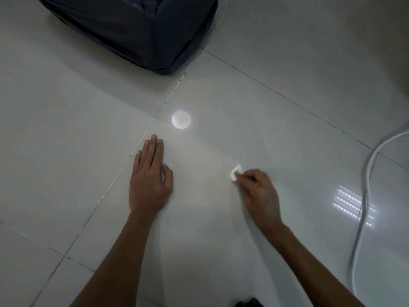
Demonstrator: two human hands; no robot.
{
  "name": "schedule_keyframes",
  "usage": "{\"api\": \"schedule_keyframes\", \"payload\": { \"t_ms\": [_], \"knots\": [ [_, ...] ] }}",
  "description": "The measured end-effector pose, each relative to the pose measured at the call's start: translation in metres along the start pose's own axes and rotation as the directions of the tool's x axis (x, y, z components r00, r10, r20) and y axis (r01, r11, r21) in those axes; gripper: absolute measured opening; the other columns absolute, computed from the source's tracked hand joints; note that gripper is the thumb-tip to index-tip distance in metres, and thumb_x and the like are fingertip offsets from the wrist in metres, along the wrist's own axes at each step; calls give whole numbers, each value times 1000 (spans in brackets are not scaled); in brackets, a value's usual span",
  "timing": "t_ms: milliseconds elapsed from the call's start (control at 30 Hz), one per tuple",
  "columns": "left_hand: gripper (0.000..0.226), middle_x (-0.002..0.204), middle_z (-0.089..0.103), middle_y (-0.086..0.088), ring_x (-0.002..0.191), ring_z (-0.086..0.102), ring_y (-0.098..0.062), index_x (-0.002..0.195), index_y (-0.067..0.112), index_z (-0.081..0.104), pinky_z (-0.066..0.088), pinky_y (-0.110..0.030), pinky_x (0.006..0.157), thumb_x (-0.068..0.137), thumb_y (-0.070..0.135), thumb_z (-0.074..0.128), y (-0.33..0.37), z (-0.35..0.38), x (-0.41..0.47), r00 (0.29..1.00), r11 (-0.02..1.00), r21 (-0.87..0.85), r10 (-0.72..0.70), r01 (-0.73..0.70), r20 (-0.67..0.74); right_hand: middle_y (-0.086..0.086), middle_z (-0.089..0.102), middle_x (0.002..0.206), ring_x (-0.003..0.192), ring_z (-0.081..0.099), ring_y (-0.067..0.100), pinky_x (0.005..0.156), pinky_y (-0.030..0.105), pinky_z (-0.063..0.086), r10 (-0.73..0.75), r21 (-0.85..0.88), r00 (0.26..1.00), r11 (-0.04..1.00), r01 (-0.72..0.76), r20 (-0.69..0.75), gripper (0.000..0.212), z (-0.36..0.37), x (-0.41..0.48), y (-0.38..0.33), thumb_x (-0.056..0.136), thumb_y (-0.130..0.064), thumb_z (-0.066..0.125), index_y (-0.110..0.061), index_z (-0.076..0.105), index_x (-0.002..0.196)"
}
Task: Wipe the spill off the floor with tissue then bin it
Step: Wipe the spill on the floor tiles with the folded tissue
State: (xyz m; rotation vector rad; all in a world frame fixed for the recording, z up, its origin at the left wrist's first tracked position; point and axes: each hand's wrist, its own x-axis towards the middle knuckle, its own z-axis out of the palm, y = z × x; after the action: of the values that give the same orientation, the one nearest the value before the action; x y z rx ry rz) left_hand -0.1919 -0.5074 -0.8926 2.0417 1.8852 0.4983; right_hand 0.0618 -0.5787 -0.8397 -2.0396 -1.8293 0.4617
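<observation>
Pale glossy tiled floor (254, 96), dark grout lines crossing near top centre. Left hand (149, 178) laid flat, palm down, fingers straight and together, thumb slightly out; gripping nothing. Fingertips pointing toward a round bright reflection (181, 119) on the tile, just short of it, not touching. Hand lying just right of a grout line.

Right hand (257, 191) motion-blurred, fingers curled closed around a small white wad of tissue (235, 172). Tissue protruding from fingertips on the hand's left side, pressed at or very close to floor level; actual contact hard to confirm through blur. Tissue well right of left hand, on the same tile.

Spill itself not clearly distinguishable on the shiny surface; faint lighter smear between the hands, uncertain.

Bin with dark bag (132, 29) at top left, standing on floor, well apart from both hands, its corner near the grout crossing.

White cable (367, 173) curving down right edge, beside a striped window reflection (352, 200). Small dark object (250, 303) at bottom edge, unidentifiable.
</observation>
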Motion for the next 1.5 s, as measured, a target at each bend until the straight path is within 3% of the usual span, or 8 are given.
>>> {"api": "schedule_keyframes", "payload": {
  "t_ms": [133, 300, 533, 767, 1000, 1100, 1267, 1500],
  "knots": [
    [66, 168, 29, -5, 158, 23, -17, 159, 11, 33, 17, -36, 130, 95, 13, 48, 0, -1, -1, 1000, 1000, -3, 4, -4, 16, 5, 66, 94, 86, 58, 27, 69, 37, 48, 87, -2, 986, 996, -88, -143, 13, 12, 49, -7, 92, -9, 68, -10, 77, 101],
    [66, 169, 26, -3, 158, 20, -15, 160, 11, 30, 12, -31, 131, 96, 13, 48, 0, -3, 1, 1000, 1000, -4, 4, -4, 28, -10, 63, 97, 91, 53, 4, 73, 27, 48, -71, 137, 992, 989, 57, 104, 24, 16, -15, -40, 101, -34, 56, -18, 74, 100],
    [65, 169, 28, -4, 158, 22, -16, 160, 11, 32, 15, -35, 130, 96, 14, 46, 0, 0, 0, 1000, 1000, -11, 8, -8, 12, 4, 66, 93, 83, 61, 29, 68, 21, 37, 117, 12, 984, 993, -116, -134, 19, 10, 58, 7, 88, -3, 70, -11, 78, 103],
    [63, 169, 27, -3, 158, 20, -15, 160, 11, 30, 16, -37, 130, 98, 14, 40, 0, -2, 0, 1000, 1000, -18, 12, -12, 25, -5, 64, 95, 90, 56, 15, 71, 28, 48, -149, 116, 984, 984, 137, 96, 16, 23, -6, -48, 100, -25, 61, -17, 74, 101],
    [66, 168, 29, -7, 158, 24, -21, 159, 8, 33, 16, -37, 130, 94, 3, 40, 1, -1, -2, 1000, 1000, 1, 30, -30, -1, 3, 67, 93, 83, 62, 26, 69, 30, 47, 87, 1, 988, 996, -88, -129, 14, 16, 79, -12, 90, -9, 69, -11, 78, 99],
    [68, 168, 30, -9, 158, 24, -23, 158, 7, 34, 19, -41, 129, 91, -1, 40, -2, -1, -2, 999, 999, -13, 35, -35, -12, 4, 66, 91, 84, 58, 27, 64, 35, 50, -29, 30, 994, 999, 33, -108, 12, 40, 105, -61, 91, -14, 66, -11, 76, 95],
    [69, 165, 36, -11, 155, 30, -24, 156, 4, 38, 22, -40, 128, 87, -2, 41, -2, -2, -3, 998, 1000, -18, -9, 8, -57, -2, 65, 97, 92, 55, 19, 62, 33, 52, -286, 95, 948, 957, 274, 143, 29, 35, 28, -76, 99, -29, 47, -16, 73, 101],
    [68, 165, 35, -7, 156, 28, -22, 156, 6, 38, 16, -32, 130, 89, -1, 41, -2, 0, -2, 999, 999, -32, -17, 16, -44, 2, 66, 94, 87, 59, 26, 67, 30, 46, 10, 32, 999, 999, -8, -47, 15, 30, 93, -41, 90, -10, 66, -12, 78, 99]
  ]
}}
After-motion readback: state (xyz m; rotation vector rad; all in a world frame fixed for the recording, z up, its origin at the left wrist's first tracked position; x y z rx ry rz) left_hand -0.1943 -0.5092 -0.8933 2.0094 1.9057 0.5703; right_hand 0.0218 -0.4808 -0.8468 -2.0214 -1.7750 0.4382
